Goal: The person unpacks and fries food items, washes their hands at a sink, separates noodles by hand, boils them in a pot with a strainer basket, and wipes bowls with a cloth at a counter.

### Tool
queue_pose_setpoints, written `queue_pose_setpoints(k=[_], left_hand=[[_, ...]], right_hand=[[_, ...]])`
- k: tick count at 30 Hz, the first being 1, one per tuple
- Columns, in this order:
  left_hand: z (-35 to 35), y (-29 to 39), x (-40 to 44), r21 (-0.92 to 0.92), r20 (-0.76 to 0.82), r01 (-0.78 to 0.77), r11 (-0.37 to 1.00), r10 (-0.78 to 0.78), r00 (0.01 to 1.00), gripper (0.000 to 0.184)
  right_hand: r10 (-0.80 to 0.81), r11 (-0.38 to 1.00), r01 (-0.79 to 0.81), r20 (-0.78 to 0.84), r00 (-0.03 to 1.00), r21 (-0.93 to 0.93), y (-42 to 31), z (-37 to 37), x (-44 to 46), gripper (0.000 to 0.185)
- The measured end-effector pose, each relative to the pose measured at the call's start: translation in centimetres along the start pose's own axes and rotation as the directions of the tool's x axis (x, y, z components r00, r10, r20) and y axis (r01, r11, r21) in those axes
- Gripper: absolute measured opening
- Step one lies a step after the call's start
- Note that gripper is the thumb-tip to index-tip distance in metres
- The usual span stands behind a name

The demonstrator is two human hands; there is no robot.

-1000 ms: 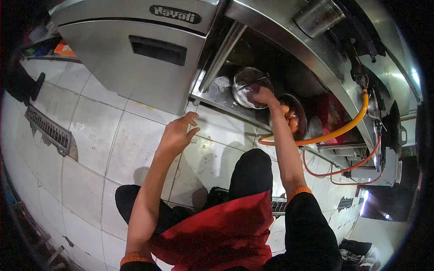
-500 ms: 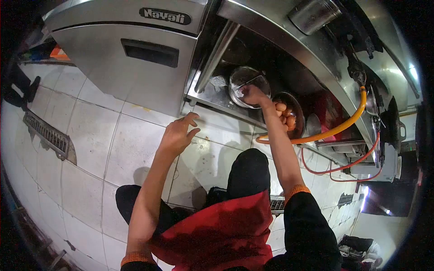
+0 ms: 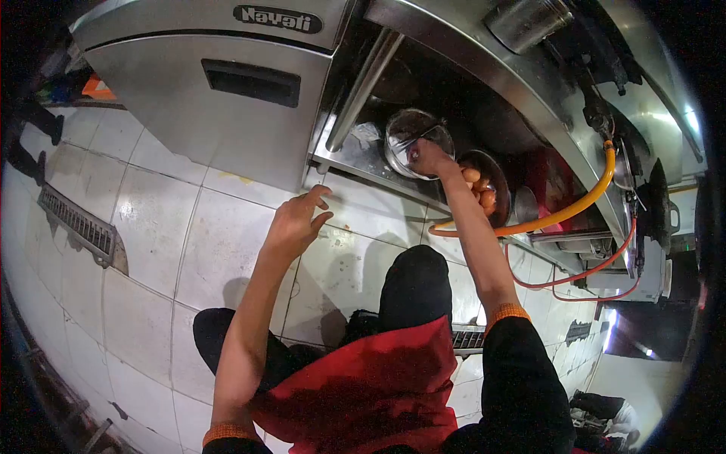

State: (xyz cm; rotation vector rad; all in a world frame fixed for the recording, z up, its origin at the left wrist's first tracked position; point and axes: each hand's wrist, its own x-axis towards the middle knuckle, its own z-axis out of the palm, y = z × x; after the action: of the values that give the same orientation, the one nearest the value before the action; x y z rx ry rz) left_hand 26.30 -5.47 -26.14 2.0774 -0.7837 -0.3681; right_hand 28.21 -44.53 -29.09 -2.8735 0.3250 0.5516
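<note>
My left hand hangs over the tiled floor, fingers bent and apart, with nothing in it. My right hand reaches into a round metal pot on the low steel shelf. Its fingers are bent together inside the pot, and what they hold, if anything, is too small to make out. A thin bar or handle crosses the pot's opening. Just right of my right wrist, a metal bowl holds several brown eggs. Crumpled pale material lies left of the pot.
A steel cabinet stands at the left. The yellow hose curves past my right forearm, with a thinner red hose below. Floor drains lie at left and behind my knee. A person's dark shoes and legs show at far left.
Compared with a second ago, the view has shifted slightly. My right hand stays in the pot and has moved a little within it. The person's feet at far left have moved.
</note>
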Motion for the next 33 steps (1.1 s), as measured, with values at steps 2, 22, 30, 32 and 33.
queue_pose_setpoints(k=[2,22,30,32,33], left_hand=[[-0.3,0.0,-0.1,-0.018,0.000,0.016,1.000,-0.016,1.000,0.038],[-0.3,-0.2,-0.1,0.006,-0.019,0.002,1.000,-0.002,1.000,0.038],[-0.3,-0.3,-0.2,-0.021,-0.038,-0.017,1.000,0.016,0.999,0.037],[-0.3,-0.5,-0.2,-0.020,-0.049,-0.036,0.999,0.035,0.998,0.037],[-0.3,-0.7,-0.2,-0.020,-0.055,-0.043,0.999,0.042,0.998,0.037]], right_hand=[[0.034,0.999,-0.033,-0.022,0.999,0.018,-0.6,-0.7,-0.7,0.037],[-0.081,0.997,0.082,0.079,0.994,-0.015,0.8,-0.1,-0.5,0.035],[-0.006,0.994,0.017,0.107,0.994,-0.107,0.4,0.7,-0.3,0.027],[-0.035,0.994,0.029,-0.056,0.998,-0.101,2.4,2.8,0.4,0.027],[-0.060,0.995,0.040,-0.219,0.974,-0.096,1.9,2.7,-0.2,0.027]])
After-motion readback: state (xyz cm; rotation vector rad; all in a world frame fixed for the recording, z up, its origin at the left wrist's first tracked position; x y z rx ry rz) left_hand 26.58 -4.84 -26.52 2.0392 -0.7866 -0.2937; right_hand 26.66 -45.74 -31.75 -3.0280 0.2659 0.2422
